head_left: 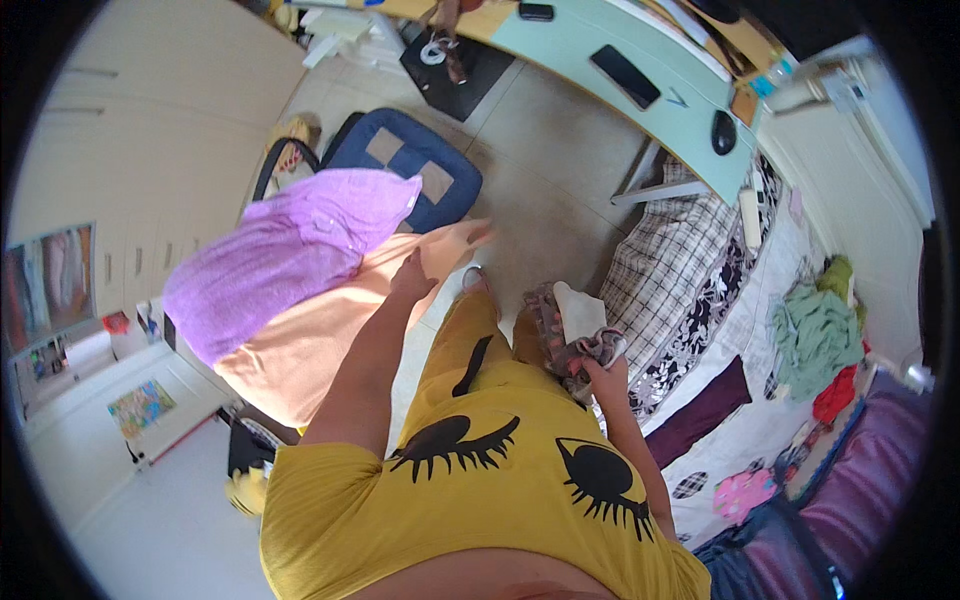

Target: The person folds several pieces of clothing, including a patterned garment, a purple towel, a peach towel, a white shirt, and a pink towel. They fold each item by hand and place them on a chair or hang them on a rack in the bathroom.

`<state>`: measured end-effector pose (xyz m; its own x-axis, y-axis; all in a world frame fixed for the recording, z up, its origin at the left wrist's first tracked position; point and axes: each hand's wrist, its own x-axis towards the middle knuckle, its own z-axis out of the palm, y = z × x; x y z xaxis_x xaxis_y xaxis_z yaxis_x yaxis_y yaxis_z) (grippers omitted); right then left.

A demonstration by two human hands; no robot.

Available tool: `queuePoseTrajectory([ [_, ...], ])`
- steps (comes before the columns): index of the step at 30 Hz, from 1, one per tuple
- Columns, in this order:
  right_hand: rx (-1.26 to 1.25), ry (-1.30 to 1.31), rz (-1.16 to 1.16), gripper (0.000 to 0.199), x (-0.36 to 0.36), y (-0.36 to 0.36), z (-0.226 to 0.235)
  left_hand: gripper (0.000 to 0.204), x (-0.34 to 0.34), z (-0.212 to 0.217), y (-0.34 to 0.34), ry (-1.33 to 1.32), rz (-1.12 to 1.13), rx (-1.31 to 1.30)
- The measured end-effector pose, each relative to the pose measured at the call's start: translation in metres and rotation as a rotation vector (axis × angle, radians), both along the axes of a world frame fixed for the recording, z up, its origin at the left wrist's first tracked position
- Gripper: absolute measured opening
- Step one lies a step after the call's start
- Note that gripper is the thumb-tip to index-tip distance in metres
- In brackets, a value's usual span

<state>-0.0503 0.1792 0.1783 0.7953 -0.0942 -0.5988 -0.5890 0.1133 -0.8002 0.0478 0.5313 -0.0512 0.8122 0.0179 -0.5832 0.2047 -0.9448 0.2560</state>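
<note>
My left hand is over the edge of a peach towel, fingers apart and nothing visible in them. Whether it touches the towel I cannot tell. A purple towel lies across the peach one, both draped over something hidden, in front of a blue chair seat. On the other side, my right hand is closed on a bunched, grey-brown patterned cloth. A white piece of fabric shows at the top of that bundle, which hangs beside my right leg.
A bed on the right holds a folded dark purple cloth, a green garment and a red cloth. Ahead is a pale green desk with a phone and a mouse. Cream cabinets stand at the left.
</note>
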Motion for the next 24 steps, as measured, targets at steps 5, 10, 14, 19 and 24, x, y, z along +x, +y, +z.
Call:
queuePoseTrajectory([
  [5,-0.122,0.056,0.181,0.016,0.002,0.005,-0.006,0.061,-0.003,0.016,-0.029,0.125,0.11,0.064],
  [10,-0.184,0.093,0.363,0.021,0.001,0.002,-0.032,0.052,-0.029,0.026,-0.016,0.048,0.074,0.032],
  [14,-0.291,0.085,0.473,0.027,0.011,0.008,-0.031,0.049,-0.07,0.014,-0.001,0.0,0.02,0.03],
  [19,-0.212,0.011,0.439,0.026,0.019,0.02,-0.025,0.039,-0.106,0.016,0.022,0.067,-0.068,0.071],
  [24,-0.094,-0.006,0.453,0.024,0.032,0.035,-0.006,0.033,-0.126,0.016,0.04,-0.015,-0.107,0.07],
])
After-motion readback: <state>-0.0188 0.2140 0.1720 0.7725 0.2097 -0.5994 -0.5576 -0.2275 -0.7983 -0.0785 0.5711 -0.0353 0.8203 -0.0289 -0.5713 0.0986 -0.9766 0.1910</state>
